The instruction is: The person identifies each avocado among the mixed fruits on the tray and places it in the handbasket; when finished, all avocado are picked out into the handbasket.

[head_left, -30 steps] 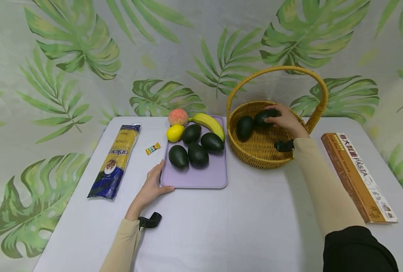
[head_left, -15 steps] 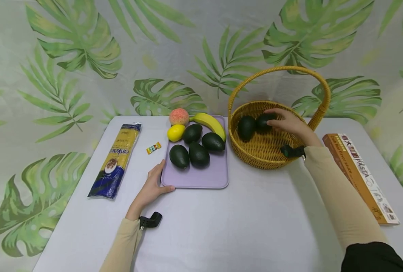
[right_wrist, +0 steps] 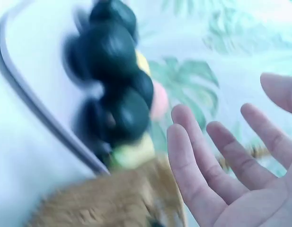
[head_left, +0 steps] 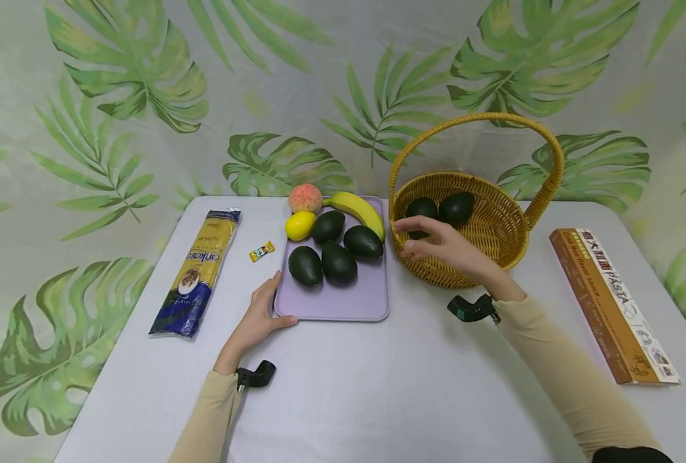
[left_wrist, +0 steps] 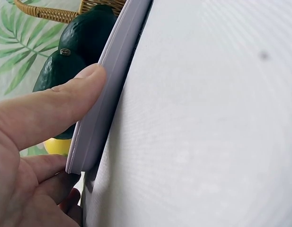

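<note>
My left hand (head_left: 260, 315) holds the near left corner of the lilac tray (head_left: 354, 305); in the left wrist view its thumb (left_wrist: 84, 90) lies along the rim, with fingers round the corner. Several dark green avocados (head_left: 339, 264) are on the tray with a yellow banana (head_left: 355, 212). A lemon (head_left: 299, 226) and a peach (head_left: 305, 199) sit at its far left corner. My right hand (head_left: 443, 247), fingers spread and holding nothing, is over the near left rim of the wicker basket (head_left: 447, 276). Inside the basket are two avocados (head_left: 457, 208), one partly hidden by that hand.
A gold and blue pasta bag (head_left: 197, 273) lies at the left, with a small wrapped candy (head_left: 261, 251) between it and the tray. On the right lies a long pasta box (head_left: 614, 305). The basket's tall handle (head_left: 481, 118) arches up. Leaf-patterned cloth hangs behind the table.
My right hand has let go of an avocado in the basket and moved left and nearer, over the rim towards the tray. My left hand stays at the tray corner.
</note>
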`<state>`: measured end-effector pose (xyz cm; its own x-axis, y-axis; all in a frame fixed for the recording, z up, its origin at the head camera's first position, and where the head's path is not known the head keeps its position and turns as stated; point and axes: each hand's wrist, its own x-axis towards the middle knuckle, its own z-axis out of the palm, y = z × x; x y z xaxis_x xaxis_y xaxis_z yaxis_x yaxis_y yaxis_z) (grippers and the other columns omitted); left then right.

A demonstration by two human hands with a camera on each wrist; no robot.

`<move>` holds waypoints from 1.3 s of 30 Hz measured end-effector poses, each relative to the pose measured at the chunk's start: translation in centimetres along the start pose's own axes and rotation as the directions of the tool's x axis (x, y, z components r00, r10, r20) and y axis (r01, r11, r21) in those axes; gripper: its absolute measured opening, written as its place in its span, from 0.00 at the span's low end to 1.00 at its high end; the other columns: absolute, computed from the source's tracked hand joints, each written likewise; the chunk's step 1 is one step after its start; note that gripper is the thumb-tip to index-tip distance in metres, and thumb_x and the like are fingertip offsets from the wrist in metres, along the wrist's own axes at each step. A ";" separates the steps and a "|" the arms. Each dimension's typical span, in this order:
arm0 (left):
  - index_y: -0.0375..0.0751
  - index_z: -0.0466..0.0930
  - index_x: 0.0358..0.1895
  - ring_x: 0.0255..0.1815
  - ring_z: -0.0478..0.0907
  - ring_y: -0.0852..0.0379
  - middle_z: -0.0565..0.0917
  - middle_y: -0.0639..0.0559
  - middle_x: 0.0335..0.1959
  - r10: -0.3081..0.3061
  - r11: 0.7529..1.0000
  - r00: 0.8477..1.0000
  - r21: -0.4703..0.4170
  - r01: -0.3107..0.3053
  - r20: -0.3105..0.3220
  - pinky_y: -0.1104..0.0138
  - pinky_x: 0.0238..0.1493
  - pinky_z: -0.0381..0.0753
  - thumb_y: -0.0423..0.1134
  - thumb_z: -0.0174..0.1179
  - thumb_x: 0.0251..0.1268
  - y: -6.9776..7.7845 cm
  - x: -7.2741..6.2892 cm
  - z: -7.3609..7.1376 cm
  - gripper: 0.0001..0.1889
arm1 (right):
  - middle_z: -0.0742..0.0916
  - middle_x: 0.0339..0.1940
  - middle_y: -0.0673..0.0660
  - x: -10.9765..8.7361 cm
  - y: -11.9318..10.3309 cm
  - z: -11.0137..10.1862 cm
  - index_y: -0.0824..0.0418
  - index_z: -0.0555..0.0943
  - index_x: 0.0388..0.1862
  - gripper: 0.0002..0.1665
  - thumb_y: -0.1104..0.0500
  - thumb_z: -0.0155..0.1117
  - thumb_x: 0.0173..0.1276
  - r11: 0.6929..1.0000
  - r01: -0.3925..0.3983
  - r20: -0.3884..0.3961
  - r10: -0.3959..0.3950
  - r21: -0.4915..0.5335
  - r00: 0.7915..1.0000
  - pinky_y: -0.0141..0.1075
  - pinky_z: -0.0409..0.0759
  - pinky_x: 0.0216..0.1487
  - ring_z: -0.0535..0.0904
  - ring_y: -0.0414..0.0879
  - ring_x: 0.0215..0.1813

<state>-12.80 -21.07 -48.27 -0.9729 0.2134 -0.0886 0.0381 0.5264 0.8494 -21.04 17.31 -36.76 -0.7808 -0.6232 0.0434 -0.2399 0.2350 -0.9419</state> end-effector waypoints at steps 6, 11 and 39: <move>0.36 0.41 0.76 0.75 0.36 0.42 0.44 0.38 0.76 -0.001 1.000 1.000 -0.003 0.001 -0.003 0.44 0.70 0.41 0.40 0.71 0.54 0.2 -0.1 0.0 0.54 | 0.70 0.67 0.63 1.6 0.8 3.4 0.62 0.67 0.69 0.29 0.58 0.59 0.71 0.997 0.040 0.101 -0.033 -0.065 0.994 0.41 0.75 0.53 0.76 0.61 0.55; 0.37 0.41 0.76 0.75 0.36 0.42 0.44 0.38 0.76 -0.006 1.000 1.000 -0.004 0.006 -0.003 0.44 0.70 0.41 0.39 0.71 0.54 0.3 -0.1 0.0 0.53 | 0.67 0.70 0.57 3.3 1.2 5.2 0.59 0.64 0.72 0.33 0.58 0.60 0.70 0.991 0.075 0.184 -0.053 -0.111 0.981 0.45 0.75 0.54 0.73 0.60 0.58; 0.38 0.41 0.77 0.75 0.36 0.41 0.43 0.37 0.76 -0.024 1.000 1.000 -0.002 0.024 0.003 0.43 0.70 0.42 0.42 0.71 0.54 0.3 -0.1 0.1 0.54 | 0.70 0.66 0.63 8.0 1.7 9.7 0.52 0.73 0.66 0.30 0.57 0.67 0.64 0.837 0.046 0.158 0.048 -0.545 0.986 0.50 0.66 0.63 0.65 0.55 0.65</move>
<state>-12.64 -20.87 -48.00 -0.9728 0.2037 -0.1103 0.0147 0.5296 0.8481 -22.11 5.50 -41.27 -0.6909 -0.7208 -0.0553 -0.5509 0.5745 -0.6054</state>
